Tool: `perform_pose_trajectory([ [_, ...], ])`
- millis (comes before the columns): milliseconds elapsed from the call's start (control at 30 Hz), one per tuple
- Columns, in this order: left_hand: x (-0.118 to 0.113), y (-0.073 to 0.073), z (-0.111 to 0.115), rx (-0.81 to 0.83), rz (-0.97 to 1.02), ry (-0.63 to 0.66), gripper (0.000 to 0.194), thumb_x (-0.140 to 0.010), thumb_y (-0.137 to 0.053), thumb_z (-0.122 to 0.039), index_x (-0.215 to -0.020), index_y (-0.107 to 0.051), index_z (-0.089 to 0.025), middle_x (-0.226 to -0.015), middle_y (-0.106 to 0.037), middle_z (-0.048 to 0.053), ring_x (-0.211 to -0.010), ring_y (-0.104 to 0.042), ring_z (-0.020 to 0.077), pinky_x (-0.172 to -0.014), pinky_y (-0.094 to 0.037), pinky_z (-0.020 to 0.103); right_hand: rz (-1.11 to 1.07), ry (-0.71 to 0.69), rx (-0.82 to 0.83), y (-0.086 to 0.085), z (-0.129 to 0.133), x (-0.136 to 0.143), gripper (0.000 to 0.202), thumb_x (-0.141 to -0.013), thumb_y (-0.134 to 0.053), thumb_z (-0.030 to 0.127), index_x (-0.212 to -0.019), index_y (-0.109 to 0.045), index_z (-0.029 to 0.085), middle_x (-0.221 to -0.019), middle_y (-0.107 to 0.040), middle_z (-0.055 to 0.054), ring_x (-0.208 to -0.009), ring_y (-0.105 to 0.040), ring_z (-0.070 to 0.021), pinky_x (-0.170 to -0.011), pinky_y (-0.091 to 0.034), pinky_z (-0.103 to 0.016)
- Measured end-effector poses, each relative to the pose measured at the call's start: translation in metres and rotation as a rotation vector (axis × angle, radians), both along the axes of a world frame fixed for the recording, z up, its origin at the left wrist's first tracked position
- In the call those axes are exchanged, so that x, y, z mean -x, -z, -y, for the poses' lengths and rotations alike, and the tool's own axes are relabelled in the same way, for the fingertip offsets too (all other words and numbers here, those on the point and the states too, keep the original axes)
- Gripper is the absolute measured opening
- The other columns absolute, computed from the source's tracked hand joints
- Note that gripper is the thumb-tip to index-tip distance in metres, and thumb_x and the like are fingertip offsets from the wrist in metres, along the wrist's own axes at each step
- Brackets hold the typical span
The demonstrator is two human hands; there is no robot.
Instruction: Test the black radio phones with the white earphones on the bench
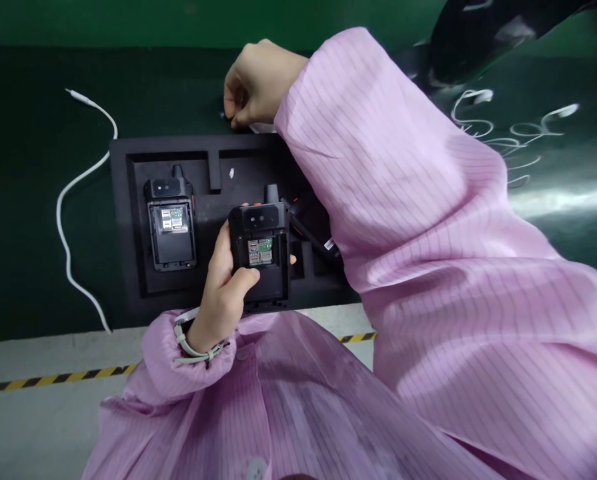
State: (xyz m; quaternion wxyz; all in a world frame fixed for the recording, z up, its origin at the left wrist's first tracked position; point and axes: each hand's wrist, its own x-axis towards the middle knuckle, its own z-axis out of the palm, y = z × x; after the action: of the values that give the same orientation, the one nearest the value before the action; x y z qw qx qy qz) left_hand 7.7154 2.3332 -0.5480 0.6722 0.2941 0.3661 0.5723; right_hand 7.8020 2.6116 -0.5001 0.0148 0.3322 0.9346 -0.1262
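My left hand is closed around a black handheld radio, its thumb lying on the back. The radio's battery bay is uncovered, showing card slots and a bit of green circuit board. My right hand is at the table beyond the tray, fingers curled into a pinch; whatever is between them is hidden. A tiny bluish speck shows beside those fingertips. A second uncovered radio lies in the left part of the black foam tray. Another black device is partly covered by my right sleeve.
A white cable curves along the tray's left side. Tangled white earphones lie on the green table mat at the right. A dark object is at the upper right. A white scrap rests in the tray.
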Motion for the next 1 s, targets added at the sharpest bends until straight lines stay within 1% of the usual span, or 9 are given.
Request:
perform_pose_trajectory([
  [100,-0.001,-0.005,-0.002,0.020,-0.022,-0.018,0.059,-0.089,-0.059,-0.022,-0.147,-0.045,-0.027,-0.138,-0.067,0.006,-0.112,-0.075,0.0278,-0.102,-0.061,0.050,-0.053,0.080,0.081,-0.015,0.014,0.000,0.038,-0.089,-0.053,0.022,-0.116,-0.071,0.001,-0.106,-0.078,0.003,-0.101,-0.069,-0.0086,-0.092,-0.048,-0.022],
  [233,-0.003,-0.009,-0.003,0.044,-0.100,-0.035,0.049,-0.095,-0.060,-0.030,-0.143,-0.049,-0.029,-0.140,-0.066,0.007,-0.111,-0.075,0.0280,-0.097,-0.064,0.048,-0.146,0.208,-0.009,-0.050,0.056,-0.014,0.035,-0.097,-0.054,0.016,-0.125,-0.070,0.003,-0.115,-0.075,-0.003,-0.110,-0.066,-0.0131,-0.103,-0.045,-0.030],
  [333,-0.003,-0.009,-0.002,0.051,-0.111,-0.043,0.049,-0.095,-0.062,-0.031,-0.143,-0.048,-0.030,-0.140,-0.066,0.007,-0.112,-0.075,0.0281,-0.096,-0.064,0.048,-0.193,0.278,-0.094,-0.069,0.100,-0.040,0.029,-0.101,-0.057,0.027,-0.118,-0.074,0.012,-0.122,-0.071,0.000,-0.117,-0.062,-0.0169,-0.107,-0.044,-0.031],
  [400,-0.002,-0.007,-0.002,0.054,-0.093,-0.047,0.052,-0.094,-0.063,-0.029,-0.143,-0.046,-0.031,-0.139,-0.065,0.006,-0.112,-0.075,0.0278,-0.095,-0.065,0.048,-0.325,0.265,-0.137,-0.073,0.131,-0.061,0.026,-0.102,-0.055,0.030,-0.106,-0.076,0.015,-0.113,-0.071,0.000,-0.104,-0.064,-0.0150,-0.098,-0.050,-0.031],
  [500,-0.002,-0.004,-0.002,0.030,-0.077,-0.031,0.054,-0.095,-0.062,-0.028,-0.145,-0.043,-0.033,-0.139,-0.065,0.005,-0.112,-0.075,0.0271,-0.096,-0.065,0.048,-0.564,0.180,-0.130,-0.064,0.173,-0.088,0.017,-0.103,-0.057,0.024,-0.094,-0.070,0.019,-0.101,-0.070,-0.003,-0.098,-0.065,-0.0139,-0.089,-0.054,-0.031],
  [633,-0.001,0.001,-0.003,-0.049,-0.130,-0.008,0.056,-0.094,-0.059,-0.026,-0.147,-0.042,-0.033,-0.143,-0.063,0.004,-0.124,-0.069,0.0291,-0.104,-0.060,0.050,-0.779,0.052,0.029,-0.040,0.213,-0.103,0.014,-0.098,-0.057,0.007,-0.095,-0.063,0.019,-0.100,-0.073,-0.005,-0.095,-0.070,-0.0137,-0.086,-0.059,-0.031],
  [833,0.004,0.015,-0.008,-0.245,-0.270,-0.066,0.069,-0.081,-0.062,-0.020,-0.147,-0.048,-0.032,-0.155,-0.053,0.001,-0.150,-0.044,0.0316,-0.128,-0.033,0.051,-0.797,0.084,-0.005,-0.006,0.251,-0.093,0.017,-0.097,-0.054,0.005,-0.099,-0.062,0.021,-0.113,-0.077,-0.008,-0.099,-0.069,-0.0200,-0.085,-0.060,-0.037],
  [933,0.004,0.017,-0.009,-0.297,-0.204,-0.053,0.068,-0.081,-0.059,-0.023,-0.147,-0.048,-0.032,-0.152,-0.055,0.001,-0.148,-0.046,0.0330,-0.125,-0.038,0.051,-0.805,0.120,-0.054,0.004,0.263,-0.084,0.020,-0.096,-0.051,0.002,-0.101,-0.061,0.019,-0.112,-0.077,-0.008,-0.098,-0.069,-0.0188,-0.084,-0.060,-0.035],
  [1000,0.001,0.015,-0.010,-0.282,-0.141,-0.061,0.062,-0.083,-0.057,-0.026,-0.144,-0.050,-0.031,-0.147,-0.059,0.002,-0.146,-0.048,0.0331,-0.122,-0.040,0.051,-0.880,0.227,-0.041,0.010,0.269,-0.078,0.021,-0.096,-0.052,0.001,-0.102,-0.062,0.019,-0.101,-0.076,-0.006,-0.092,-0.070,-0.0168,-0.080,-0.060,-0.032],
])
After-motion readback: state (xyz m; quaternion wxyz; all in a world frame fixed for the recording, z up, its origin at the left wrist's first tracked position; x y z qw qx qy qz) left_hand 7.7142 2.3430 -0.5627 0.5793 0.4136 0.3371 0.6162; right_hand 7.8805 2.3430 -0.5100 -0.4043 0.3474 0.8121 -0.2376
